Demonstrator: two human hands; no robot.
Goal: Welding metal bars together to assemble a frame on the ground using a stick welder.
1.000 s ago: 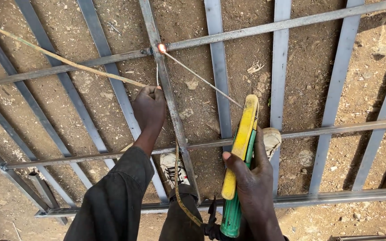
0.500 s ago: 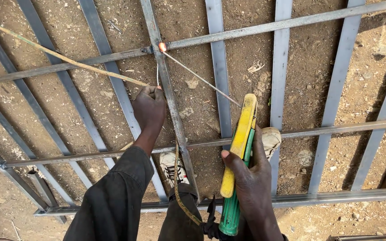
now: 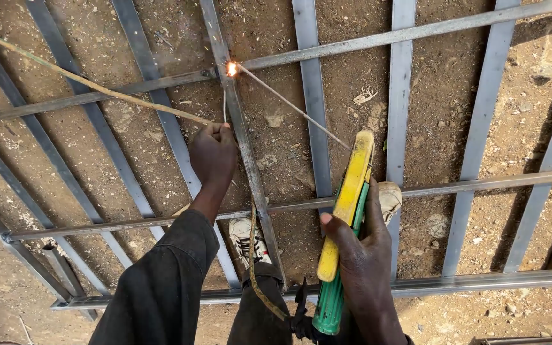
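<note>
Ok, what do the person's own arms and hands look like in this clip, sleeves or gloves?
Both hands are bare, with no gloves, rings or watch visible. The left hand comes out of a long, loose dark grey sleeve that ends at the wrist. The right hand shows a bare wrist; any sleeve there lies outside the picture.

Left arm stretched forward in a dark sleeve, wrist bare, left hand (image 3: 213, 155) closed into a fist with back turned up to the camera, fingers (image 3: 222, 130) curled under at the far end. Right hand (image 3: 364, 260) lower and nearer, raised upright, wrapped tight in a grip, thumb (image 3: 335, 225) pressed on the left side, knuckles facing the camera.
</note>
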